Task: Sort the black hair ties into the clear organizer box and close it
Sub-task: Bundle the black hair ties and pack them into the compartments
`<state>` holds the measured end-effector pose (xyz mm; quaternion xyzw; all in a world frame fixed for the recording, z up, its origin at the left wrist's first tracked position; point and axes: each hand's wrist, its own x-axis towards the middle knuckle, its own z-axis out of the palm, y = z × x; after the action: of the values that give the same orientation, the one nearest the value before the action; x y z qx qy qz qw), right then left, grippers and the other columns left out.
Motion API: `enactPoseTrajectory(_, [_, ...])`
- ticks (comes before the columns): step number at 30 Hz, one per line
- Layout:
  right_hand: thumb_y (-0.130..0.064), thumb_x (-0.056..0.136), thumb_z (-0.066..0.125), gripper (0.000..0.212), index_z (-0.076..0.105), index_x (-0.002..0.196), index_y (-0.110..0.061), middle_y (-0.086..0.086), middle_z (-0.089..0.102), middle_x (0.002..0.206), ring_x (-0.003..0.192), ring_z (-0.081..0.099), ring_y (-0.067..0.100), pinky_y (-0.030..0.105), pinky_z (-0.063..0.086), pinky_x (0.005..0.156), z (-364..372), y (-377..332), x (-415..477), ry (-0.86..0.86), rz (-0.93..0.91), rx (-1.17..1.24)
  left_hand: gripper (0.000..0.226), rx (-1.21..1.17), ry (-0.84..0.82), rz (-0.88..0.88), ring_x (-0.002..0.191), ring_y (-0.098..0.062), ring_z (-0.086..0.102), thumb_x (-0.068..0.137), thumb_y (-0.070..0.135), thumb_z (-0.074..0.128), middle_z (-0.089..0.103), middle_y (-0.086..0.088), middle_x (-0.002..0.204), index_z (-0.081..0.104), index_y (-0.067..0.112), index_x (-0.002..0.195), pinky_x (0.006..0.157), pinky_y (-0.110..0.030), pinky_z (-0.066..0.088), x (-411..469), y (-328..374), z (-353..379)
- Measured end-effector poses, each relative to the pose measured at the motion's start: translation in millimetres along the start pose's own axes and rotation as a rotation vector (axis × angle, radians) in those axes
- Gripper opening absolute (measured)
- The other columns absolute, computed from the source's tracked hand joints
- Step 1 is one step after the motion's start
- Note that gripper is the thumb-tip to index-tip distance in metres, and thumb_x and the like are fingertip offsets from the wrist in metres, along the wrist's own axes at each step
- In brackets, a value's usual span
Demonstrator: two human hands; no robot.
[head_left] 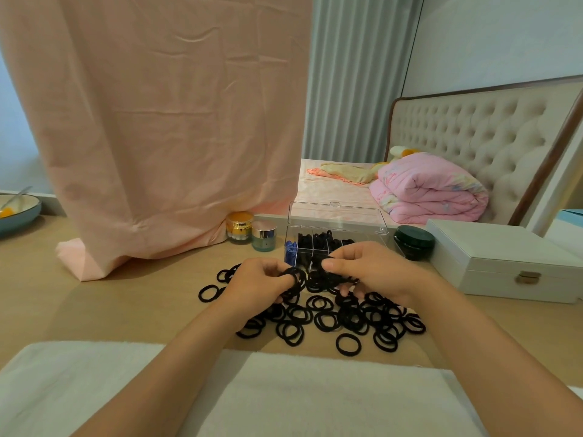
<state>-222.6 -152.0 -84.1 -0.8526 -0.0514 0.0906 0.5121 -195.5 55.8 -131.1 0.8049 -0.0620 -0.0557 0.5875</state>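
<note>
Dozens of black hair ties [353, 316] litter the table [126, 304]; my left hand [255, 285] and right hand [375, 269] pinch a bunch [318, 279], due next, I judge, in the open clear organizer box [337, 216] beyond.

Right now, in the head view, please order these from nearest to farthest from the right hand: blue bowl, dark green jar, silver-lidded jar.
1. dark green jar, just right of the right hand.
2. silver-lidded jar, left of the organizer box.
3. blue bowl, far left.
</note>
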Motion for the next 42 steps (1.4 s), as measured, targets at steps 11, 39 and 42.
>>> enactPoseTrajectory(11, [-0.032,0.092,0.072,0.02,0.078,0.097,-0.014,-0.008,0.068,0.062,0.05,0.056,0.009,0.018,0.04,0.042,25.4,1.8,3.1,0.027,-0.045,-0.005,0.018,-0.35,-0.252,-0.147,0.08,-0.015,0.072,0.094,0.007,0.065,0.074,-0.01,0.102,0.074,0.01,0.109,0.083,-0.032,0.059,-4.2,4.8,4.0])
enactPoseTrajectory(39, [-0.014,0.09,0.076,0.028,0.072,0.116,-0.004,0.019,0.077,0.101,0.08,0.075,0.021,0.029,0.063,0.064,-45.6,32.1,10.1,0.151,-0.007,0.31,0.018,-0.283,-0.076,-0.027,0.085,-0.026,0.077,0.1,0.018,0.058,0.078,-0.015,0.094,0.067,0.004,0.105,0.075,-0.035,0.064,39.3,54.8,39.1])
enactPoseTrajectory(42, [-0.013,0.09,0.075,0.023,0.073,0.111,-0.004,0.014,0.077,0.096,0.079,0.074,0.021,0.029,0.063,0.063,-62.7,31.9,5.1,0.164,-0.039,0.345,0.014,-0.218,0.067,0.03,0.077,-0.019,0.075,0.094,0.018,0.068,0.077,-0.009,0.095,0.073,0.007,0.101,0.076,-0.035,0.064,48.3,56.1,45.9])
